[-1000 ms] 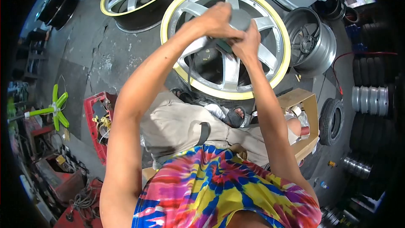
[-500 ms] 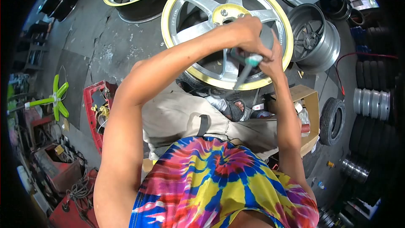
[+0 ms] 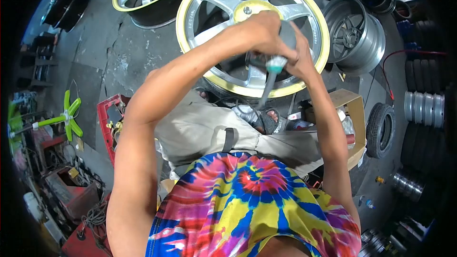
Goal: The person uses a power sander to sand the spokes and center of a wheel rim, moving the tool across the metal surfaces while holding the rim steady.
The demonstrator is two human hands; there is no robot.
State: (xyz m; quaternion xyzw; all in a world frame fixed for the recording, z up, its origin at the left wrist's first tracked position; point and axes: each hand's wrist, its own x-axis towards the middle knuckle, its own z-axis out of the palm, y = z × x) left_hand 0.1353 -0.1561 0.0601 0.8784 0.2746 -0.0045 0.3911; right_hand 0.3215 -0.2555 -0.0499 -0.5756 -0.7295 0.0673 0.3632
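A grey-and-teal hand tool [image 3: 275,65], smeared by motion, is held over the front of a large alloy wheel [image 3: 314,16] with silver spokes and a yellow rim. My left hand [image 3: 266,31] curls over the top of the tool, fingers closed against its rounded grey part. From the other side my right hand [image 3: 300,57] grips it, fingers pointing up along the grey part. A grey tail hangs from the teal collar down toward my feet. The wheel's yellow hub is partly covered by my left hand; the tool's exact kind is blurred.
Another yellow-rimmed wheel [image 3: 128,2] lies at the upper left, and a grey wheel [image 3: 371,43] rests at the right. Near my legs are a red crate [image 3: 105,126] and a cardboard box [image 3: 354,114]. A tyre [image 3: 381,131] stands farther right; a red hose [image 3: 385,74] crosses the floor.
Both hands and the tool have shifted slightly left in view. The tool's tail now hangs more steeply. The whole scene has moved a little with the head.
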